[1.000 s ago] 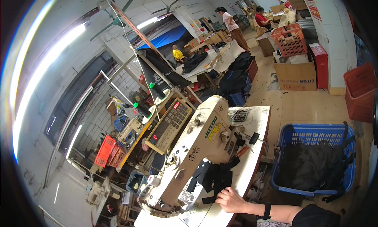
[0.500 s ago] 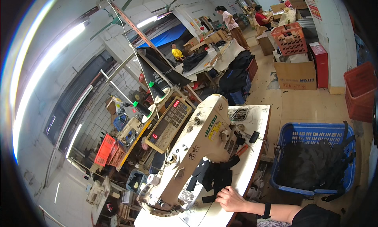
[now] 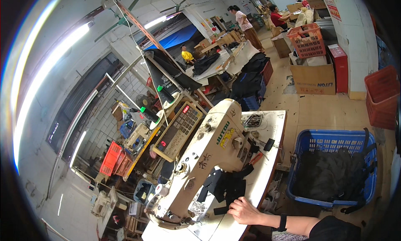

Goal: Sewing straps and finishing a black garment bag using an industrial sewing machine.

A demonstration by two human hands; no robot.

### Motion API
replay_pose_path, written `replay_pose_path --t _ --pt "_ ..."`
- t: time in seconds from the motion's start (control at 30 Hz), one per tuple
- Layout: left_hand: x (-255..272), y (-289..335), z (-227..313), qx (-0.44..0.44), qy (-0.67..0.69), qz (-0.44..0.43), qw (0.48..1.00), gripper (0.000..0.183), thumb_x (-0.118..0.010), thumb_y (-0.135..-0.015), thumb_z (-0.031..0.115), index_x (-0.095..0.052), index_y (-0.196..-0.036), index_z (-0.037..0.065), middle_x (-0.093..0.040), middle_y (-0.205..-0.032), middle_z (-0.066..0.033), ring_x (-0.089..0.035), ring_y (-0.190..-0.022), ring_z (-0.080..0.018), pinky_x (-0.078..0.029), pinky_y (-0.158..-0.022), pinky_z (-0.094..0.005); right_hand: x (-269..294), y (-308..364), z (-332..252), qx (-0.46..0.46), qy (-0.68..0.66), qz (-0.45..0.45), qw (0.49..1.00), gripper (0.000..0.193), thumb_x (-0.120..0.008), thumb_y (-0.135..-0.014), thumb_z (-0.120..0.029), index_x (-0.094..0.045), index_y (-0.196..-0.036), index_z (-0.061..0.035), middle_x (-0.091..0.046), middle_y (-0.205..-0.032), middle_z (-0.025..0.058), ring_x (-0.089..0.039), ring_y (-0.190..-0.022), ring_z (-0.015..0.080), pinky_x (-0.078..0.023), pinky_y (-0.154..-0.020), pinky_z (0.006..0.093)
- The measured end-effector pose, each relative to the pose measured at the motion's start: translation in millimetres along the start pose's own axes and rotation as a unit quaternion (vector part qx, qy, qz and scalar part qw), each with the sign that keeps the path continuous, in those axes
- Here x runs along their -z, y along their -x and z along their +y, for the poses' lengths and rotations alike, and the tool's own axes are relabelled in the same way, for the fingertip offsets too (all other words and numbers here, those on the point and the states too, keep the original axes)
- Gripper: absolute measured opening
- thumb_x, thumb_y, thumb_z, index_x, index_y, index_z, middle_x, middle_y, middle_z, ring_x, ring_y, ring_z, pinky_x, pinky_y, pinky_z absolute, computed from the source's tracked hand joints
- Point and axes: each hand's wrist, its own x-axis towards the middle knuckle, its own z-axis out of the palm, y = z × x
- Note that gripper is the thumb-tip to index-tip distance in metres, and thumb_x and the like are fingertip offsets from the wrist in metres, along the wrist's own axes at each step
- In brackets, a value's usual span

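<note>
A black band circles the wrist of my right hand (image 3: 242, 211), which rests on the pale table of a sewing machine (image 3: 204, 161). Its fingers are curled together at the end of a short black fabric strip (image 3: 220, 210), and the fingertips are partly hidden. Just beyond lie several black fabric pieces (image 3: 227, 186), heaped beside the machine's arm. An orange-handled tool (image 3: 255, 158) and a small black piece (image 3: 269, 145) sit farther up the table. My left hand does not show.
A blue basket (image 3: 300, 191) of dark fabric stands on the floor to the right. Behind the machine are a control panel (image 3: 177, 132) and green-topped thread cones (image 3: 149, 115). Cartons and an orange crate (image 3: 307, 40) are stacked farther back. Other people are in the background.
My right hand and the fabric stay almost where they were. The digits on the control panel differ, and the view has shifted very slightly.
</note>
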Motion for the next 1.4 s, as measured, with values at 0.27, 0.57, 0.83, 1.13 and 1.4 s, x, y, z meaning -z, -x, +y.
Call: replay_pose_path --t 0.27,0.57,0.83,1.13,1.4 --pt "-5.8 -1.5 -6.9 -0.018 -0.004 -0.005 1.0 0.07 -0.037 -0.097 0.055 -0.029 -0.15 0.009 -0.021 -0.154 -0.0218 -0.016 -0.145 -0.0345 -0.008 -0.116 -0.0547 0.0 0.2 0.3 0.004 0.008 0.002 1.0 0.014 -0.06 -0.076 -0.006 -0.071 -0.084 -0.0062 -0.063 -0.085 0.0047 -0.057 -0.087 0.019 -0.037 -0.088 0.0368" --pt "-15.6 -4.0 -15.9 -0.035 -0.007 -0.012 0.999 0.072 -0.039 -0.096 0.056 -0.028 -0.15 0.009 -0.02 -0.154 -0.024 -0.015 -0.144 -0.0371 -0.009 -0.115 -0.0565 1.0 0.1 -0.4 0.006 -0.004 -0.017 1.0 0.016 -0.058 -0.076 -0.007 -0.07 -0.086 -0.0047 -0.06 -0.085 0.0072 -0.056 -0.09 0.0216 -0.036 -0.088 0.0393" --pt "-19.4 -7.1 -21.3 -0.052 -0.011 -0.019 0.998 0.075 -0.04 -0.094 0.057 -0.027 -0.15 0.009 -0.02 -0.153 -0.0259 -0.014 -0.144 -0.0394 -0.01 -0.113 -0.0582 0.3 0.9 -0.2 0.004 -0.006 -0.014 1.0 0.016 -0.058 -0.076 -0.006 -0.07 -0.086 -0.0044 -0.06 -0.085 0.0073 -0.056 -0.09 0.0216 -0.036 -0.089 0.0395" --pt "-22.6 -10.8 -27.0 -0.073 -0.016 -0.028 0.997 0.078 -0.042 -0.093 0.059 -0.026 -0.15 0.008 -0.019 -0.152 -0.028 -0.013 -0.143 -0.042 -0.01 -0.112 -0.06 2.0 -0.8 -1.0 0.001 0.003 -0.009 1.0 0.014 -0.06 -0.077 -0.006 -0.071 -0.085 -0.0057 -0.063 -0.087 0.0049 -0.057 -0.089 0.0192 -0.037 -0.089 0.0374" --pt "-25.1 -13.0 -31.9 -0.091 -0.018 -0.036 0.995 0.081 -0.043 -0.092 0.06 -0.025 -0.15 0.008 -0.018 -0.152 -0.0299 -0.012 -0.142 -0.0443 -0.011 -0.111 -0.0617 1.8 0.1 -1.0 0.003 -0.01 -0.005 1.0 0.015 -0.058 -0.074 -0.006 -0.069 -0.084 -0.0044 -0.06 -0.085 0.0067 -0.056 -0.091 0.0213 -0.036 -0.09 0.0385"
